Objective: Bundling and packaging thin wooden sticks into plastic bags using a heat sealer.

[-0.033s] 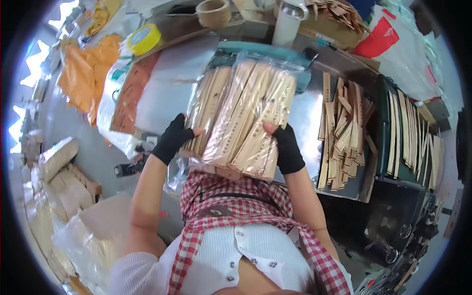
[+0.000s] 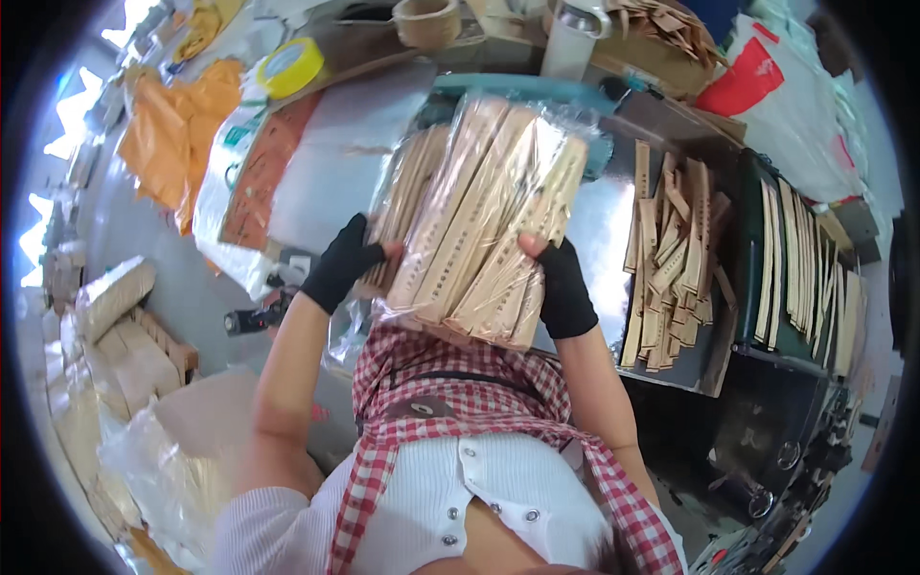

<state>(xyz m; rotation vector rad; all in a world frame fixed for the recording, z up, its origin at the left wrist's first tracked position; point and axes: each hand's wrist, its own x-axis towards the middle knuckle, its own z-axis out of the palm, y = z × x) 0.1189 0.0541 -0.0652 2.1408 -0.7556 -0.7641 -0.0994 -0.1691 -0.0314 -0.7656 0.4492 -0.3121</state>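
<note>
Between my two hands is a clear plastic bag filled with long, narrow tan paper packets with printing on them, like chopstick sleeves. The bag is tilted, with its near end just above my checked apron. My left hand, in a black fingerless glove, grips the bag's left side with the thumb on top. In a matching glove, my right hand holds the right side, its thumb pressed on the plastic. Fingers beneath the bag are hidden. Loose packets of the same kind lie in a pile to the right of my right hand.
A dark green container with packets in rows stands at the far right. Behind the bag are a teal tray, a white flask and a tape roll. Yellow tape and an orange bag lie at the left.
The bag has turned slightly in my hands, so the packets along its left side now show as a narrower band. Both hands keep their hold.
</note>
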